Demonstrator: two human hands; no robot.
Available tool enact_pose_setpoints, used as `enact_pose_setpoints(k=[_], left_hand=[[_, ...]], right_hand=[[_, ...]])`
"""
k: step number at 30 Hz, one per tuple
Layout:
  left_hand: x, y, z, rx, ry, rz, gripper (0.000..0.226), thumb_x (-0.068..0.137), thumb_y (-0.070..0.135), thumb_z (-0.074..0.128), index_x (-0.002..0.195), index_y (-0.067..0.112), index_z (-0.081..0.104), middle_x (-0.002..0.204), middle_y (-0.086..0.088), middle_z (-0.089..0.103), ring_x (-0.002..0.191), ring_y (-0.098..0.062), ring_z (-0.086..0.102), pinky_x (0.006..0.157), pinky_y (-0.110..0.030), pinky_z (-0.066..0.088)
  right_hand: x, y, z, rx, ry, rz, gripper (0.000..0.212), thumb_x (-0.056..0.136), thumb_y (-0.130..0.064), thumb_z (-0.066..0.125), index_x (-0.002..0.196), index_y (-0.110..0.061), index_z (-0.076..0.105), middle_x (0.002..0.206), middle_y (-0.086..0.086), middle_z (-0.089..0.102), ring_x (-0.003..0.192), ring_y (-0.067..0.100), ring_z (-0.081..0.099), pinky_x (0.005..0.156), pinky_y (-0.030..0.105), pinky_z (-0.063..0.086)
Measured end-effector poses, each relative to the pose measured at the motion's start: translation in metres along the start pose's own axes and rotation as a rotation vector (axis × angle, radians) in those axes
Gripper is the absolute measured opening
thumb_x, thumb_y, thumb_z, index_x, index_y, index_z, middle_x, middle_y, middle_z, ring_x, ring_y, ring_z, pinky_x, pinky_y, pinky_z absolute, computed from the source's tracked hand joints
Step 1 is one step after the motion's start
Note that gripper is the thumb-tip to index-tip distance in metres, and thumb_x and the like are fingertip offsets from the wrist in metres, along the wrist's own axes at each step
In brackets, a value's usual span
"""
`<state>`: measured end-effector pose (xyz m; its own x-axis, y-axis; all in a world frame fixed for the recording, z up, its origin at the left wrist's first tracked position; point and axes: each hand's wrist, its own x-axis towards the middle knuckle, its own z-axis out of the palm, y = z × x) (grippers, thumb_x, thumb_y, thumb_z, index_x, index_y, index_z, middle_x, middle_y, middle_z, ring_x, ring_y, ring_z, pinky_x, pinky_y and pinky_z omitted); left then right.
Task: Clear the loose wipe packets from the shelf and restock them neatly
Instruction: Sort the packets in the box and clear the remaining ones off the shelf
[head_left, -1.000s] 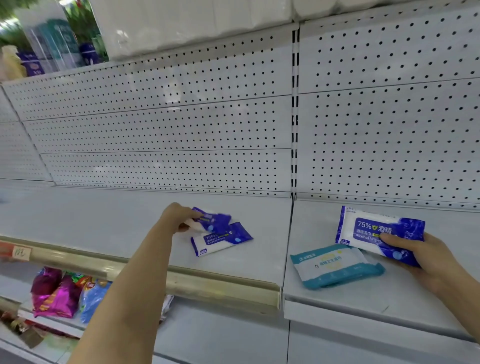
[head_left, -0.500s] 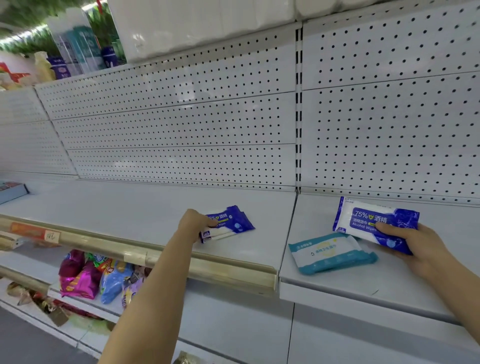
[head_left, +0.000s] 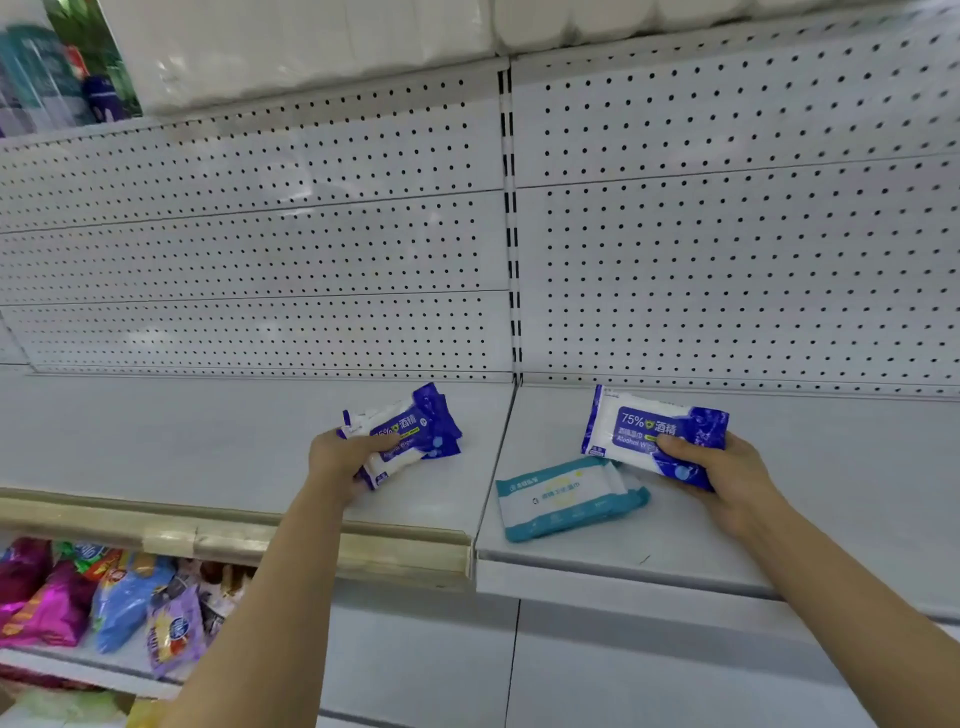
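White pegboard shelf (head_left: 218, 441) spanned by two bays. Stacked blue wipe packets (head_left: 410, 434) gripped by left hand (head_left: 345, 457) above left bay. Single blue packet (head_left: 649, 431) clasped in right hand (head_left: 727, 475). Teal packet (head_left: 563, 499) laid flat on right bay.

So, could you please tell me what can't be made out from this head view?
- How many blue packets the left hand grips: they overlap and the fingers cover the near ends.
- The lower label of the blue packet in the right hand: the fingers hide it.
- The print on the teal packet: too small and faint.
- The snack bags below: blurred, cut off by the left edge.
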<state>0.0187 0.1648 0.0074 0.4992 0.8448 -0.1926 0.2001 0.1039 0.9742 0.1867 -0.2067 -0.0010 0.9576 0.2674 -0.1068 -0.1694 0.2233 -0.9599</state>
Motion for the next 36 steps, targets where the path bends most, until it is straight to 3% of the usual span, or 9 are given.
enact_pose_setpoints(k=[2, 4, 10, 15, 19, 22, 27, 36], left_hand=[[-0.023, 0.004, 0.019, -0.134, -0.108, 0.077, 0.029, 0.072, 0.003, 0.084, 0.09, 0.015, 0.064, 0.083, -0.007, 0.071, 0.068, -0.02, 0.066, 0.061, -0.033, 0.056], [-0.045, 0.009, 0.039, -0.184, -0.193, 0.151, 0.03, 0.074, 0.008, 0.083, 0.096, 0.017, 0.065, 0.086, -0.005, 0.073, 0.073, -0.019, 0.069, 0.062, -0.032, 0.056], [-0.091, 0.021, 0.098, -0.162, -0.357, 0.3, 0.028, 0.074, 0.015, 0.084, 0.094, 0.017, 0.066, 0.085, -0.001, 0.075, 0.072, -0.014, 0.074, 0.054, -0.024, 0.056], [-0.108, 0.019, 0.13, -0.101, -0.483, 0.302, 0.039, 0.069, 0.025, 0.087, 0.101, 0.015, 0.067, 0.09, -0.004, 0.076, 0.078, -0.02, 0.075, 0.068, -0.037, 0.06], [-0.133, 0.01, 0.157, -0.094, -0.579, 0.319, 0.034, 0.07, 0.021, 0.087, 0.097, 0.02, 0.067, 0.089, -0.001, 0.076, 0.078, -0.016, 0.074, 0.067, -0.032, 0.06], [-0.156, 0.003, 0.178, -0.097, -0.648, 0.306, 0.036, 0.07, 0.018, 0.087, 0.099, 0.017, 0.067, 0.092, -0.004, 0.076, 0.081, -0.019, 0.074, 0.069, -0.036, 0.06], [-0.203, -0.003, 0.211, -0.117, -0.75, 0.302, 0.038, 0.069, 0.01, 0.087, 0.102, 0.012, 0.068, 0.091, -0.004, 0.076, 0.08, -0.019, 0.074, 0.066, -0.031, 0.059], [-0.353, -0.033, 0.277, -0.12, -0.921, 0.235, 0.038, 0.07, 0.007, 0.086, 0.101, 0.013, 0.067, 0.09, -0.002, 0.076, 0.076, -0.014, 0.074, 0.058, -0.023, 0.057]], right_hand=[[-0.003, -0.001, -0.003, -0.018, 0.025, -0.044, 0.042, 0.068, -0.003, 0.08, 0.106, -0.012, 0.063, 0.104, 0.01, 0.07, 0.088, 0.023, 0.068, 0.07, 0.033, 0.059], [-0.007, -0.002, -0.006, -0.019, 0.05, -0.096, 0.048, 0.07, -0.001, 0.08, 0.113, -0.01, 0.062, 0.106, 0.01, 0.07, 0.087, 0.021, 0.068, 0.064, 0.027, 0.059], [-0.03, -0.013, -0.022, 0.025, 0.122, -0.211, 0.051, 0.072, -0.003, 0.079, 0.118, -0.012, 0.059, 0.106, 0.005, 0.069, 0.088, 0.017, 0.069, 0.061, 0.022, 0.058], [-0.06, -0.014, -0.049, 0.033, 0.18, -0.244, 0.045, 0.075, -0.003, 0.077, 0.117, -0.009, 0.061, 0.105, 0.008, 0.072, 0.086, 0.018, 0.071, 0.068, 0.028, 0.06], [-0.09, -0.015, -0.079, 0.06, 0.247, -0.272, 0.038, 0.077, -0.003, 0.075, 0.112, -0.012, 0.062, 0.101, 0.005, 0.073, 0.086, 0.018, 0.072, 0.069, 0.028, 0.06], [-0.108, -0.02, -0.104, 0.077, 0.291, -0.284, 0.036, 0.077, -0.002, 0.074, 0.108, -0.014, 0.063, 0.1, 0.005, 0.073, 0.082, 0.017, 0.072, 0.067, 0.029, 0.06], [-0.141, -0.029, -0.154, 0.073, 0.345, -0.289, 0.043, 0.076, -0.003, 0.075, 0.115, -0.01, 0.061, 0.103, 0.008, 0.073, 0.086, 0.02, 0.072, 0.065, 0.027, 0.059], [-0.233, -0.04, -0.281, 0.064, 0.447, -0.282, 0.045, 0.068, -0.005, 0.077, 0.111, -0.009, 0.061, 0.1, 0.008, 0.074, 0.081, 0.018, 0.072, 0.064, 0.029, 0.059]])
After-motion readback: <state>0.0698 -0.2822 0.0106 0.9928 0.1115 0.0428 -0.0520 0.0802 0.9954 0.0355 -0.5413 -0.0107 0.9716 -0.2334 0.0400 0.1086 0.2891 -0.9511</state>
